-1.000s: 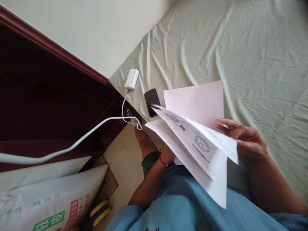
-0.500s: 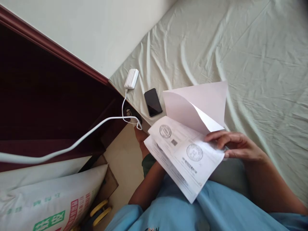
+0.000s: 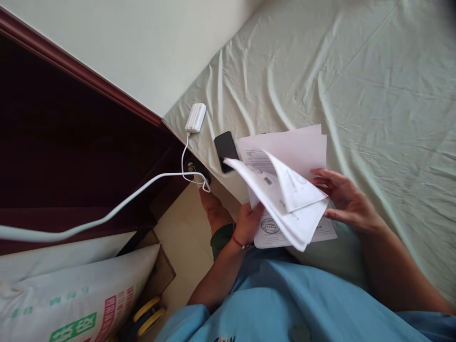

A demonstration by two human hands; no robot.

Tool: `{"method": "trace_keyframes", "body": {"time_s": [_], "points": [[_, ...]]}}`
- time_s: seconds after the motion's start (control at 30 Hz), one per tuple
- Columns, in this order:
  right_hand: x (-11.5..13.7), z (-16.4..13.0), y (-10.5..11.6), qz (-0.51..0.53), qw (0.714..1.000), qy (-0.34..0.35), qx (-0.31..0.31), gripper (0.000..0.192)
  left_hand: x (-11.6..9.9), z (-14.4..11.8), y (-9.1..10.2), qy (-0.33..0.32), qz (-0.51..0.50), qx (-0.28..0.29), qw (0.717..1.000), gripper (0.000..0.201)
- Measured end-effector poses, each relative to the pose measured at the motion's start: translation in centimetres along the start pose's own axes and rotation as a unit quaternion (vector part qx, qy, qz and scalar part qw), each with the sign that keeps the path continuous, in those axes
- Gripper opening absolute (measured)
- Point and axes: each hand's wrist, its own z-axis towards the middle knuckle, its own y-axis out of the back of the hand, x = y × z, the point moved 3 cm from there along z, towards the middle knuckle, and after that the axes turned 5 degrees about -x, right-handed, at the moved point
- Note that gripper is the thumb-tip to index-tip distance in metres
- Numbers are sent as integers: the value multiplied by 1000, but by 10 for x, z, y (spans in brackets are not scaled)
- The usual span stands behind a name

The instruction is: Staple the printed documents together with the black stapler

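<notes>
Printed paper sheets (image 3: 306, 223) with round stamps and small print are fanned open above my lap, the upper ones curling up and folding over. My left hand (image 3: 248, 223), a red bracelet at its wrist, grips their left side; its fingertips are hidden behind the pages. My right hand (image 3: 345, 202) is at the right edge, with the corner of the turned pages between thumb and fingers. Behind them, pale blank-looking sheets (image 3: 302, 147) lie on the bed. A black phone (image 3: 225, 148) is just left of the papers, partly overlapped by a page corner.
A white ribbed power bank (image 3: 195, 118) lies on the bedsheet (image 3: 384, 109), with a white cable (image 3: 135, 194) running off left. Dark red furniture (image 3: 71, 123) stands at the left. Below it are a printed white sack (image 3: 89, 285) and a yellow-and-black object (image 3: 147, 316) on the floor.
The stamped pages have lifted and curled over, showing more printed sheets beneath. My left hand has come into view at their left side. The pale sheets have settled lower.
</notes>
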Motion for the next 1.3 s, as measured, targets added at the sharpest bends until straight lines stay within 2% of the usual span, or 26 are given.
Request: {"method": "trace_keyframes", "body": {"time_s": [0.1, 0.17, 0.3, 0.37, 0.47, 0.57, 0.63, 0.73, 0.87, 1.0, 1.13, 1.23, 1.3], "points": [[-2, 3, 4, -24, 995, -11, -93, 68, 4, -4, 5, 3, 11, 1, 1000, 65], [-4, 4, 9, -44, 989, -2, -139, 65, 3, -7, 6, -13, 18, -3, 1000, 66], [-9, 5, 15, -68, 981, 38, -175, 84, 1, -10, 6, -43, 34, 4, 998, 61], [-9, 6, 14, -78, 980, 30, -182, 90, 2, -11, 5, -57, 33, 16, 998, 59], [-6, 6, 9, -42, 982, -22, -183, 88, 4, -14, 3, -87, 38, 35, 995, 53], [-2, 3, 5, 35, 976, -114, -181, 71, 5, -18, 1, -121, 72, 59, 988, 49], [-2, 0, 5, 92, 960, -184, -188, 52, 4, -21, -2, -134, 104, 82, 982, 48], [-3, -4, 9, 144, 932, -255, -213, 36, 5, -23, -7, -109, 122, 111, 980, 49], [-3, -6, 11, 143, 920, -276, -238, 34, 6, -16, -9, -73, 125, 115, 983, 54], [-4, -7, 8, 148, 915, -286, -243, 38, -13, -3, -11, -103, 75, 96, 987, 54], [-10, -10, 6, 129, 916, -316, -209, 44, -37, 9, -25, -106, -33, 112, 988, 57], [-15, -11, 6, 115, 922, -325, -175, 49, -43, 15, -38, -67, -74, 134, 986, 63], [-15, -11, 8, 110, 927, -314, -176, 50, -43, 17, -43, -47, -86, 134, 986, 66]]}}
